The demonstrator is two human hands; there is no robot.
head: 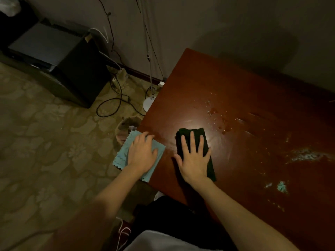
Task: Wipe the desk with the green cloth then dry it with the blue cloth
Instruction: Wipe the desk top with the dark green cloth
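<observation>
A reddish-brown wooden desk [244,98] fills the right of the view. My right hand [194,158] lies flat, fingers spread, on a dark green folded cloth [210,167] near the desk's left front part. My left hand [143,153] presses flat on a light blue cloth [120,157] with a zigzag edge, which hangs over the desk's left edge. Water drops [217,115] and pale wet smears [304,156] lie on the desk to the right of the green cloth.
Left of the desk is a patterned floor with a brown bin [125,129], black cables [116,104], a white lamp base [148,104] and a dark cabinet [59,64]. A wall runs behind the desk. My dark clothing [172,220] is at the bottom.
</observation>
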